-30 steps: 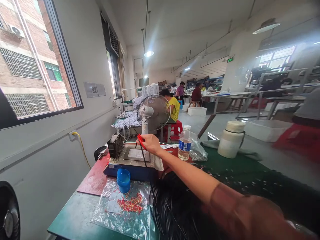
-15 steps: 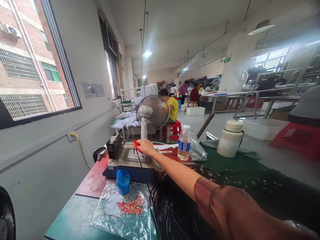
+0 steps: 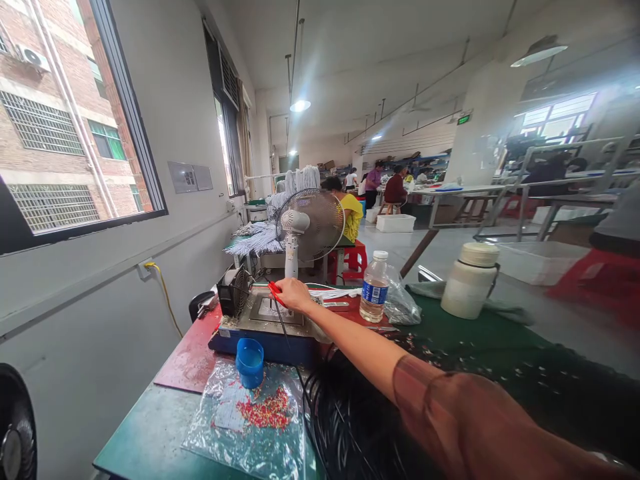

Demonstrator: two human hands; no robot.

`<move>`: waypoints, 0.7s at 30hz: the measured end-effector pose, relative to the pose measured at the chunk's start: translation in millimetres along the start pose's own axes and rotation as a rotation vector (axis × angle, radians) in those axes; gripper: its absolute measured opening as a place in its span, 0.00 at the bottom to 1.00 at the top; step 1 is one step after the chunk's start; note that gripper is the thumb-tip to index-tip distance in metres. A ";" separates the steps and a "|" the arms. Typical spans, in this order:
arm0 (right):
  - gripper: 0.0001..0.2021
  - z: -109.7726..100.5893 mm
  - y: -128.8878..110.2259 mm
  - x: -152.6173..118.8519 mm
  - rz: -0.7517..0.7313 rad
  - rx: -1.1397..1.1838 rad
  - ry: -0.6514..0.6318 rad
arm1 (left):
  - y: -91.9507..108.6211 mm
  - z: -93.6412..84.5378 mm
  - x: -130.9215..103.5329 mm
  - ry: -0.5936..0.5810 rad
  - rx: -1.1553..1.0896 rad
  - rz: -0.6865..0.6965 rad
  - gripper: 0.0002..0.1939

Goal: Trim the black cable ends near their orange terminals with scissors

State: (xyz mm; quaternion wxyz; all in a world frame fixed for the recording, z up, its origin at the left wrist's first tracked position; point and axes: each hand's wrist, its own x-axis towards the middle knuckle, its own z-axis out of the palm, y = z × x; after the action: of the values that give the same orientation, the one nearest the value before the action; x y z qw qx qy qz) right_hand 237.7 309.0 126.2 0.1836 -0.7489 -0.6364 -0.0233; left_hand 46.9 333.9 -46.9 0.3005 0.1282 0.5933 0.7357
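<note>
From my view, the heating plate (image 3: 273,319) sits toward the bench's (image 3: 150,440) left edge, a small fan (image 3: 233,291) on its left end. The cup (image 3: 249,362) stands before it on a plastic sheet (image 3: 225,433). A bottle (image 3: 374,296) and jug (image 3: 467,280) stand right; a desk fan (image 3: 307,227) stands behind.

I see a long workshop: white wall (image 3: 165,133), large window (image 3: 65,127) at left. Ceiling lamps (image 3: 299,105) lit. Grey floor (image 3: 440,247), metal-legged benches (image 3: 465,193) beyond.
</note>
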 end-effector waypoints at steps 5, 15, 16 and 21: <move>0.20 -0.1 -0.9 -0.8 0.003 0.000 -0.002 | 3.5 5.9 2.2 -0.020 0.021 -0.010 0.16; 0.20 0.7 -1.0 0.9 0.003 0.007 0.003 | 23.7 44.8 6.1 -0.102 0.011 0.019 0.28; 0.20 0.8 -1.1 1.0 0.003 0.007 0.003 | 24.0 45.8 5.9 -0.108 0.008 0.022 0.28; 0.18 -0.5 -3.1 -0.7 -0.002 -0.001 0.003 | 16.0 26.8 1.5 -0.114 0.004 0.033 0.32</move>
State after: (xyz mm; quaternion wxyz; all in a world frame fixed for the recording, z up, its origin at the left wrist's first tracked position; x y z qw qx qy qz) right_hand 234.8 308.6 127.2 0.1843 -0.7483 -0.6367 -0.0250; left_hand 55.7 354.3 -25.0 0.3214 0.1800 0.5746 0.7309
